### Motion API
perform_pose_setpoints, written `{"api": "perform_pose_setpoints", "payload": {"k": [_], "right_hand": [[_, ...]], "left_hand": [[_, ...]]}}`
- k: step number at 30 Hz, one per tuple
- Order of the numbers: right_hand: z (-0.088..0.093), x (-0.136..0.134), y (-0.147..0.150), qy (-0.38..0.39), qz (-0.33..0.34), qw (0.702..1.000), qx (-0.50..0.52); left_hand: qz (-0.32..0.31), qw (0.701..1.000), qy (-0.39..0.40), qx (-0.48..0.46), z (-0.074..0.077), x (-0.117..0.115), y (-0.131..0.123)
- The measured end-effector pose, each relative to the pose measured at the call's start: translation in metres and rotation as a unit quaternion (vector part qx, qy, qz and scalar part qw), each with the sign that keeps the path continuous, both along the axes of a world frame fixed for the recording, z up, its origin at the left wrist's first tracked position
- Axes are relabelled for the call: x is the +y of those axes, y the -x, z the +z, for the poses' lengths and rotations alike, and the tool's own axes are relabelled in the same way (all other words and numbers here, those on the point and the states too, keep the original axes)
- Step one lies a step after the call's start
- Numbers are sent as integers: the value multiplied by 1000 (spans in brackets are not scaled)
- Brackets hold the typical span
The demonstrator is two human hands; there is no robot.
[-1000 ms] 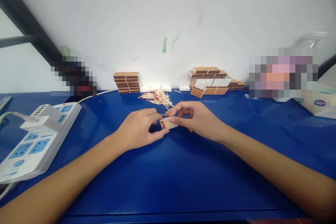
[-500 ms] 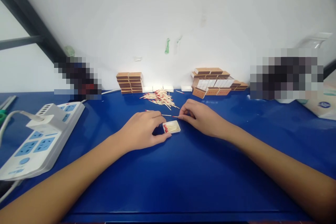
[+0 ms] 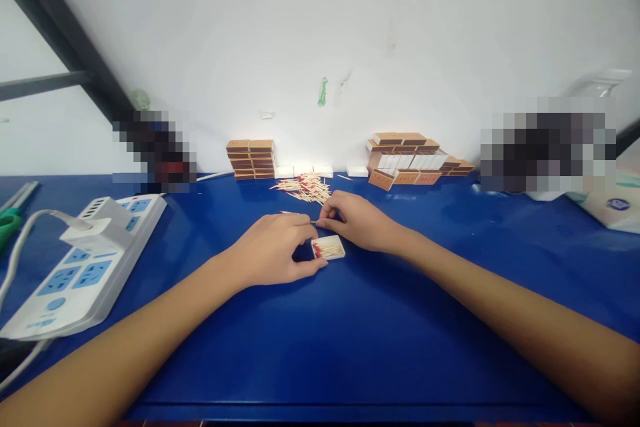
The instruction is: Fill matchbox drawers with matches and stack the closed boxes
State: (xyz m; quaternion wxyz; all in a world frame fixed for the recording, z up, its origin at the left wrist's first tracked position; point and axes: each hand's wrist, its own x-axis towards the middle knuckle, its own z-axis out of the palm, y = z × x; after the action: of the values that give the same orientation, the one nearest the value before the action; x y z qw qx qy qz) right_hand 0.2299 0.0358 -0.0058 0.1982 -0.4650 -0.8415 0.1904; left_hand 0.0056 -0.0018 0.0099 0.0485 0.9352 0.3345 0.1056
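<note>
My left hand point(image 3: 277, 247) is closed at the left end of a small white matchbox tray point(image 3: 338, 255), thumb at the near side and fingers at the far side. Red-tipped matches point(image 3: 327, 249) lie in the tray, heads to the left. Just beyond the tray, my right hand point(image 3: 353, 219) pinches thumb against index finger on a match point(image 3: 313, 221), which is mostly hidden by the fingers. Another match point(image 3: 289, 213) lies on the table behind my left hand's knuckles. Past both hands spreads a loose pile of matches point(image 3: 305, 188).
Stacked matchboxes point(image 3: 251, 160) stand by the wall at back left, with a larger matchbox stack point(image 3: 407, 160) at back right. Between them sit several white trays point(image 3: 323, 171). A white power strip point(image 3: 95, 280) with a plugged-in adapter lies on the left of the blue table point(image 3: 320, 347).
My right hand has moved left, toward my left hand, its pinch now beyond the tray's left end. My left hand and the tray stay nearly in place. The view has shifted slightly.
</note>
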Motion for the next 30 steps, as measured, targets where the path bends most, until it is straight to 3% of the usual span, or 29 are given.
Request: {"api": "perform_pose_setpoints", "payload": {"k": [6,10,16,19,23,30], "right_hand": [[13,-19,-12,-16,0,999,29],[17,-34,-12,22,46,998,27],[16,-13,-3,-2,21,997,72],[18,-6,-9,24,61,995,70],[19,-14,-18,78,109,989,61],[16,-24,-19,102,106,987,59]], "left_hand": [[31,999,2,-24,-1,3,1],[67,996,23,-56,-4,6,2],[61,997,10,-47,-3,7,3],[60,997,5,-43,-3,7,4],[58,997,6,-43,-3,8,4],[49,998,0,-33,-4,8,4]]}}
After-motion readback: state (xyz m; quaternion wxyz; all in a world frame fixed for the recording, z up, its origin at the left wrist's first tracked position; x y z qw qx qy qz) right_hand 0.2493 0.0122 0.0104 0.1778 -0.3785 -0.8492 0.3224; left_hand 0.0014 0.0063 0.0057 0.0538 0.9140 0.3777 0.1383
